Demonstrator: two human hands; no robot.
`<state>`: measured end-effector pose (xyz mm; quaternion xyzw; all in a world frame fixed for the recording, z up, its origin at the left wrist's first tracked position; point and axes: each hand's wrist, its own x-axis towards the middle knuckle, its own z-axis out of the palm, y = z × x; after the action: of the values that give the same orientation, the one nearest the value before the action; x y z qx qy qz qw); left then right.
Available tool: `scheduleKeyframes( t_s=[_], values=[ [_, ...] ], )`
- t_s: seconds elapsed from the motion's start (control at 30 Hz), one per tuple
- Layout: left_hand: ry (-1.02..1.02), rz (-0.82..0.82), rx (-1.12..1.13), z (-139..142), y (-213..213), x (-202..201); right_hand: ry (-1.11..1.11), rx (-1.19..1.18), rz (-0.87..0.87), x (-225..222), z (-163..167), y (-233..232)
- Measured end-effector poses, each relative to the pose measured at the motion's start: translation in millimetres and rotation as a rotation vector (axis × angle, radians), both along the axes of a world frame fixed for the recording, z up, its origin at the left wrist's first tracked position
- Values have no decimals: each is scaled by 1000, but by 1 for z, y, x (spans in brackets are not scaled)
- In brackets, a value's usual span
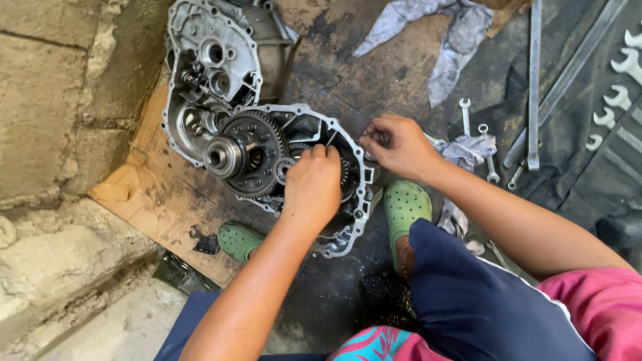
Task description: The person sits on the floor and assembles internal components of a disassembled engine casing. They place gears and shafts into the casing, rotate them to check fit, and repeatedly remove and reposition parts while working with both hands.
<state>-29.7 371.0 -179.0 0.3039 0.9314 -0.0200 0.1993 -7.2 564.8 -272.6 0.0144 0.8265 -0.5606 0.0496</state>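
Nearest the camera are the person's knees in dark blue shorts (pixel 468 301) and a pink sleeve, with green perforated clogs (pixel 404 204) planted on the oil-stained floor. Between the feet lies an open gearbox housing (pixel 358 200), a cast aluminium half-case with a bolt-holed flange, dull grey and greasy. Inside it sits a large toothed differential ring gear (pixel 257 150) with a bright steel bearing hub (pixel 221 157).

The left hand (pixel 312 184) reaches into the case, fingers curled shut around a thin metal tool (pixel 332 138), seemingly a pick or small screwdriver, whose tip points into the gear cluster. The right hand (pixel 398 144) rests at the flange's edge, fingertips pinched together on something small; what it is cannot be made out.

The work seems to be at the stage of picking or seating a small part inside the opened case. The next move likely calls for fine, steady pressure with the tool while the other hand braces the rim.

A second housing half (pixel 210 60) lies beyond on cardboard (pixel 144 194). Rags (pixel 441 33), combination spanners (pixel 612 87) and a long steel bar (pixel 533 80) lie to the right.
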Motion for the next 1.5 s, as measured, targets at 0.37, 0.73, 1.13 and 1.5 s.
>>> scheduleKeyframes(
  t_s=[0.37,0.73,1.13,1.5],
  values=[
    [-95,269,-8,59,8,-19,420,331,112,21,33,-5],
    [-167,682,519,124,-55,-28,577,594,612,-12,-1,-51],
    [-118,828,1103,68,-43,6,482,769,580,-18,10,-64],
    [-41,940,1386,46,-66,17,447,825,929,-44,-14,-87]
  ],
)
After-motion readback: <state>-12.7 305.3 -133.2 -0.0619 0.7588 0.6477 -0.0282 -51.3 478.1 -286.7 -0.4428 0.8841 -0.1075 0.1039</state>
